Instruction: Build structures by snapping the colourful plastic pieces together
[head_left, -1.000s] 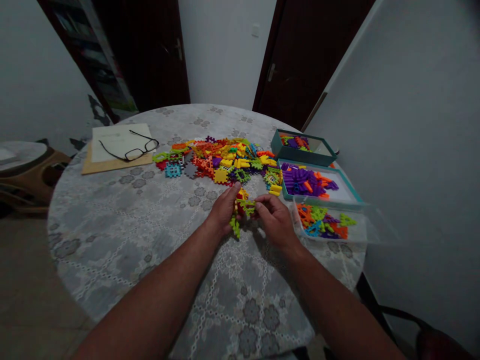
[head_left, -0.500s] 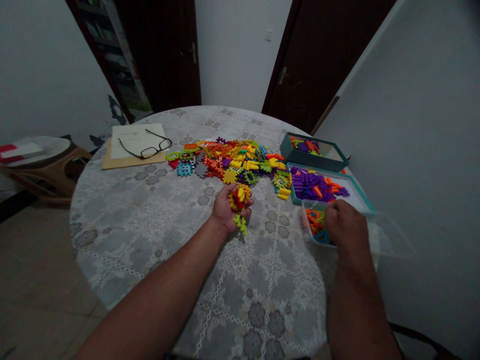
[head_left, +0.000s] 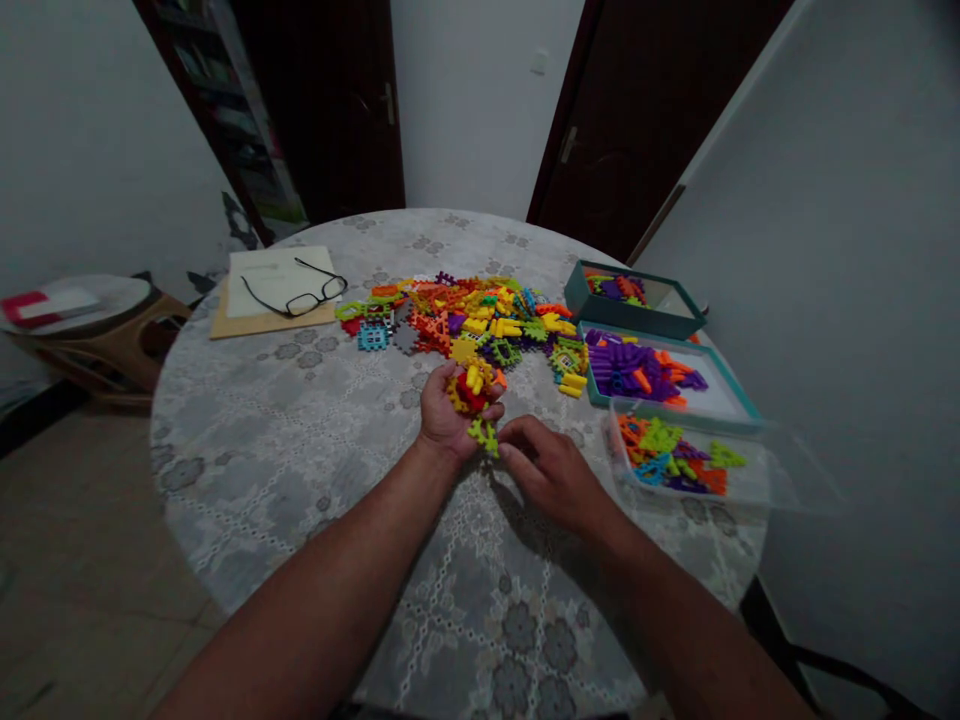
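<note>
My left hand (head_left: 444,412) is palm up, its fingers curled round a cluster of interlocking plastic building pieces (head_left: 472,388) in yellow and red. A light green notched building piece (head_left: 484,434) hangs from the near side of this cluster. At that piece's right edge, the thumb and forefinger of my right hand (head_left: 551,470) are closed in a pinch. Whether a second small piece is between those fingertips cannot be made out. Just beyond my left hand lies a big heap of mixed plastic building pieces (head_left: 506,328). An orange bit (head_left: 500,378) shows by my left fingertips.
On the right, a clear plastic box (head_left: 630,487) contains green, orange, blue and purple pieces. Behind it are a teal-edged tray (head_left: 720,385) with purple and orange pieces and a dark green box (head_left: 637,318). Black glasses (head_left: 304,302) rest on papers (head_left: 247,265) at left.
My right hand has come out of the clear box and moved left to the green piece at my left hand. The box's contents now show. My left hand has stayed nearly in place.
</note>
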